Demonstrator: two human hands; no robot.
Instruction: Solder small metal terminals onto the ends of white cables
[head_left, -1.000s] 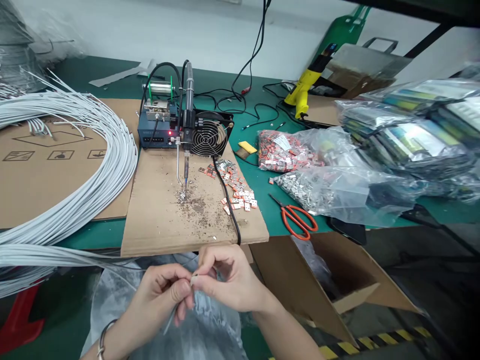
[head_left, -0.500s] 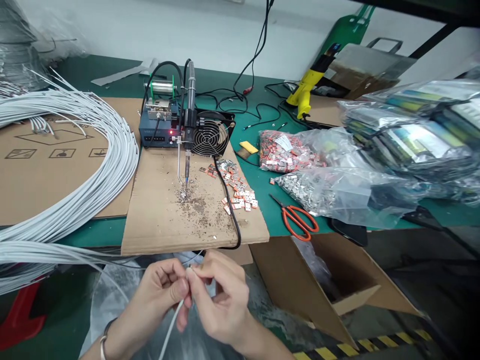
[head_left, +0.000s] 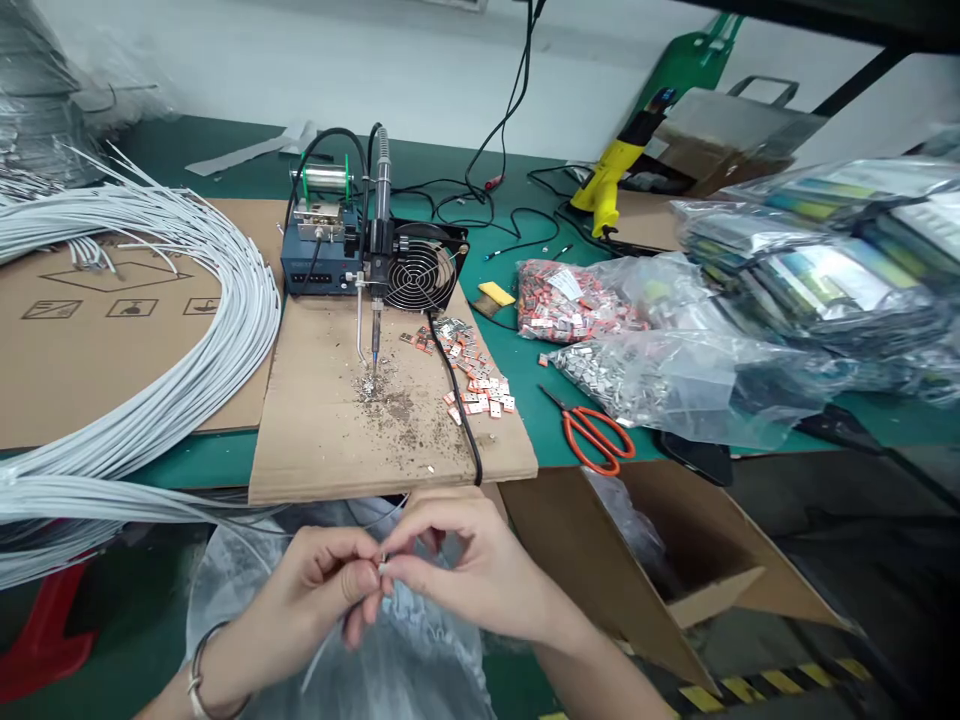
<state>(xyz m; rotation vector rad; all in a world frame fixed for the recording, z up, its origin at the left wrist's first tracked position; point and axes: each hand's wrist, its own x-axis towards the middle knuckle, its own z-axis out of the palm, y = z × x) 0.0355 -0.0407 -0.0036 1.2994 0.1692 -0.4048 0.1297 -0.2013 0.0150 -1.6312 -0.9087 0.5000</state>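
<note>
Head | black cord [head_left: 457,394] crosses cardboard sheet [head_left: 315,440] beside loose orange-and-silver connectors [head_left: 481,385]; soldering iron [head_left: 381,245] stands upright over it | thin white cable [head_left: 313,667], tip mostly hidden, below sheet's edge | left hand [head_left: 326,585], right hand [head_left: 465,565] both pinch it

From here, the left hand [head_left: 319,590] and right hand [head_left: 469,570] cover most of the cable end [head_left: 384,567]; its detail is too small to read. The white cable bundle [head_left: 251,310] runs out of view at left. The bagged stack [head_left: 847,275] is blurred.
</note>
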